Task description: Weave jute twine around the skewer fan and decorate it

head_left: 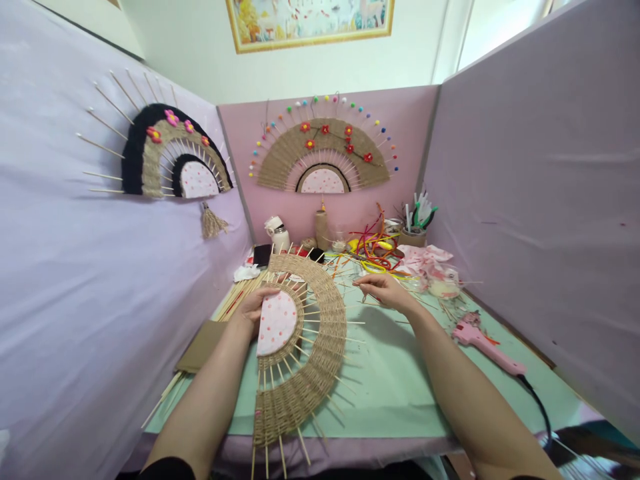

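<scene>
My left hand (253, 308) is closed on the straight edge of a half-round woven fan (333, 313), beside its white centre panel with pink dots (278, 323). The fan stands turned on its side, with thin sticks radiating through two bands of tan twine weave and poking out past the outer rim. To the right of the fan, my right hand (383, 292) is raised above the table with its fingers pinched together. Whatever lies between those fingertips is too small to make out.
A pink glue gun (487, 343) with a black cord lies at right. Colourful pipe cleaners (375, 243), dotted cloth (425, 259), a twine cone (321, 230) and a white bottle (277, 233) line the back. Sticks (235, 293) lie at left. Two finished fans hang on the partitions, one (280, 157) straight ahead.
</scene>
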A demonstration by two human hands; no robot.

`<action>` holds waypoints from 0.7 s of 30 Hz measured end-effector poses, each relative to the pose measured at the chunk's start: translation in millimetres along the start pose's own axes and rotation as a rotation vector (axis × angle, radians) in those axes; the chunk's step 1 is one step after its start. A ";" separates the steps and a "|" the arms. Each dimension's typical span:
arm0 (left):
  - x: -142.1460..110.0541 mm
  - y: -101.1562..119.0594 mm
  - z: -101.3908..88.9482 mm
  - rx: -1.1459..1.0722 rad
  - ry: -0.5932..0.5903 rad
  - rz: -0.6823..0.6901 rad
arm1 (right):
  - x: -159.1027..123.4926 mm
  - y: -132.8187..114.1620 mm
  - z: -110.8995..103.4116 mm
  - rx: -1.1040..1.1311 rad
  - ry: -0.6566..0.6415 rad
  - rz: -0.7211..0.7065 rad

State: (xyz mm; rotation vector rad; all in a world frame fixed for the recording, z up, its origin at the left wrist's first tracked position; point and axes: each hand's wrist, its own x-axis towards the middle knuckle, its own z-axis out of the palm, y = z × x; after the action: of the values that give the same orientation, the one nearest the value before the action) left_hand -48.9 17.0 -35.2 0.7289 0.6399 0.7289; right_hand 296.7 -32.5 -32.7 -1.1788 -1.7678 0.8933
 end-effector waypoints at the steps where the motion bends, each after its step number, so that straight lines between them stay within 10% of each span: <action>1: 0.6 0.3 -0.1 -0.006 0.005 0.000 | 1.6 2.9 0.6 -0.012 -0.011 -0.004; 21: 7.7 0.3 -15.0 -0.147 0.087 -0.078 | 7.5 13.9 21.3 -0.006 -0.172 -0.031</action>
State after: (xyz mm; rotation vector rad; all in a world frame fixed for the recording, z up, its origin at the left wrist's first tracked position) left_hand -55.5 28.4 -45.7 0.5362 0.6825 0.7305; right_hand 280.9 -23.6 -52.1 -1.1026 -1.9213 0.9971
